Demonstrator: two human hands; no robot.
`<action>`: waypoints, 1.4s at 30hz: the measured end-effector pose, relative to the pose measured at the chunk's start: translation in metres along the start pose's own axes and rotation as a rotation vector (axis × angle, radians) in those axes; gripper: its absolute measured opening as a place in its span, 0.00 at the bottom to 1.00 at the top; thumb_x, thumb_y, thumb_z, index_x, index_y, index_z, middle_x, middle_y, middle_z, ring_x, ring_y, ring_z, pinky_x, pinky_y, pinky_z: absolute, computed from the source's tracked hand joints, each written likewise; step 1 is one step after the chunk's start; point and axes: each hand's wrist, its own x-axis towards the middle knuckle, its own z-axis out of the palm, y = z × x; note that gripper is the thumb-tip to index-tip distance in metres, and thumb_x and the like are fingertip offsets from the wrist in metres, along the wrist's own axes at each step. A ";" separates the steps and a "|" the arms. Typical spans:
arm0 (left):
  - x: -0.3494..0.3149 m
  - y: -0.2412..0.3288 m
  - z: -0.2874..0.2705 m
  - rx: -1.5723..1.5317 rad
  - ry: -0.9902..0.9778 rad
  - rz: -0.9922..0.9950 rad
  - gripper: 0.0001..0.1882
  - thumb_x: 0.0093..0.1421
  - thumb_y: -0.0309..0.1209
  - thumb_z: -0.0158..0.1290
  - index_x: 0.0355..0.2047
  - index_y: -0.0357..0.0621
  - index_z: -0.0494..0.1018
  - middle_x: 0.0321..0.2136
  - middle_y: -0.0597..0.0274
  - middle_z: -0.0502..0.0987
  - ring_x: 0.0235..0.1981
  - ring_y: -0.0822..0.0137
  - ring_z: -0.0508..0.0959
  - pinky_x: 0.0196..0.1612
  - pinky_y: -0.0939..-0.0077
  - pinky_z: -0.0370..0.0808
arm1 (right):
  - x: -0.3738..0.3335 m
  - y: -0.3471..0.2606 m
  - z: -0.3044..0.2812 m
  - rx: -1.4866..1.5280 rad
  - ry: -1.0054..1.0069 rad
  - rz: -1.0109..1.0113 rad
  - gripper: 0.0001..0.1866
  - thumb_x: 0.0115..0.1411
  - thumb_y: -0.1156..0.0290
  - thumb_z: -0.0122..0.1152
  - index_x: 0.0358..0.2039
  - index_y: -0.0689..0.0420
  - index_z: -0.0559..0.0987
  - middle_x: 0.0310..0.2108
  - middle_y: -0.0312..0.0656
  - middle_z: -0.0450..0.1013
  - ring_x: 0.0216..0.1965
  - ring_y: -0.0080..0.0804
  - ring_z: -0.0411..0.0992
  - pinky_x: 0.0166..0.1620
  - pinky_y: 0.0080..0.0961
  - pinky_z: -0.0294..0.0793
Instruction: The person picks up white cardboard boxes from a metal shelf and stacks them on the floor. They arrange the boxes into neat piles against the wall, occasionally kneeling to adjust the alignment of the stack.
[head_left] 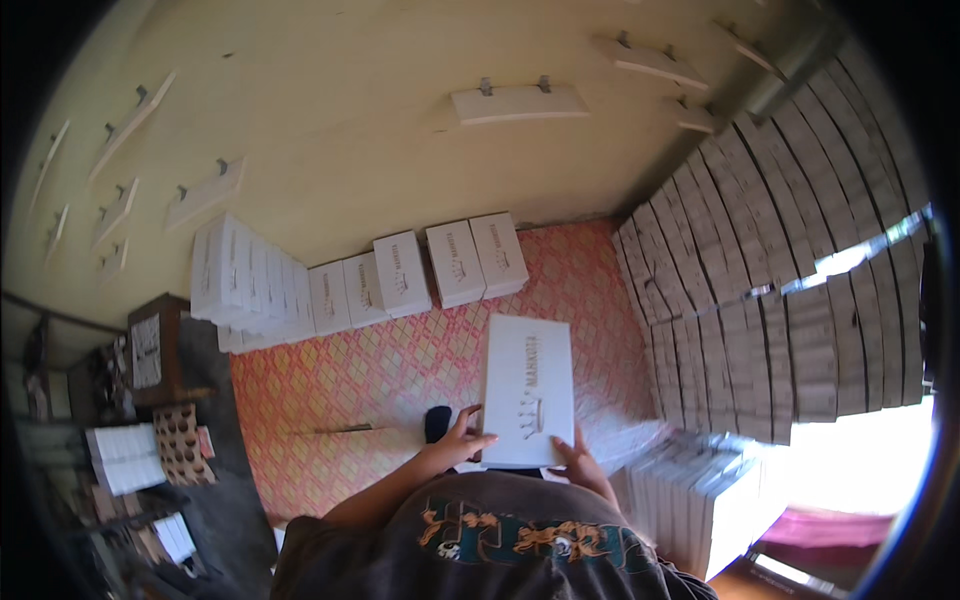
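Note:
A white lidded box [524,390] with a printed crown mark is held in front of my body, its long side pointing away from me. My left hand [464,437] grips its near left edge, thumb on top and fingers against the side. At the near right corner my right hand [581,462] clasps the box, thumb over the lid; its other fingers are mostly hidden. Beyond, against the wall, similar white boxes stand in rows, the nearest of them a pair [476,260] on the patterned floor.
Tall stacks of white boxes [770,250] line the right wall, with a lower stack [690,490] by my right side. Small white shelves [520,104] jut from the yellow wall. At left are a brown carton [170,350] and a dotted box [182,445]. A thin object [345,429] lies on the red-patterned floor.

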 end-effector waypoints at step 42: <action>0.424 -0.102 -0.278 -0.213 0.620 0.562 0.34 0.55 0.44 0.49 0.59 0.45 0.53 0.44 0.56 0.70 0.41 0.69 0.71 0.36 0.72 0.71 | 0.571 -0.034 0.032 -0.451 -0.094 -0.667 0.34 0.56 0.52 0.47 0.62 0.42 0.51 0.57 0.40 0.57 0.50 0.31 0.60 0.41 0.28 0.66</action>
